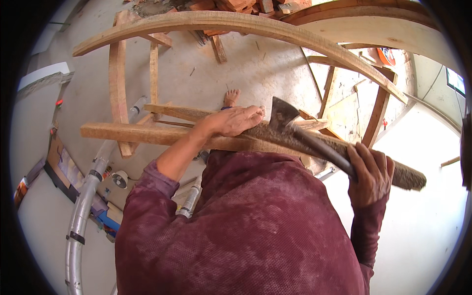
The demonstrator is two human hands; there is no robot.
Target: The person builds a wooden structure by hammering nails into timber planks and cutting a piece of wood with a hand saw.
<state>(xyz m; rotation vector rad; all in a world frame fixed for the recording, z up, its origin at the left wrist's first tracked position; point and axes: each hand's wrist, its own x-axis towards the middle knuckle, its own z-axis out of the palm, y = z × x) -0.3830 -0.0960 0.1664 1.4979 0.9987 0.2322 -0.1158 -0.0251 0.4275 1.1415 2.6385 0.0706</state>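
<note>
My right hand (368, 172) is closed round the handle of a hatchet (324, 152), whose dark metal head (282, 113) rests near my left hand at the centre. Beneath the hatchet, a rough, dark-weathered plank (410, 179) runs down to the right. My left hand (233, 120) grips the wood from above, fingers together over that plank's upper end; the underside of this grip is hidden. A pale timber beam (108, 130) lies crosswise in front of my body, with a thinner piece (179, 113) just beyond it.
A wooden frame with a long curved rail (206, 19) surrounds the work. Bricks or red offcuts (226, 5) are piled at the far edge. A silvery scaffold-like pole (81, 206) runs along the left. My bare foot (232, 97) shows beyond the timber.
</note>
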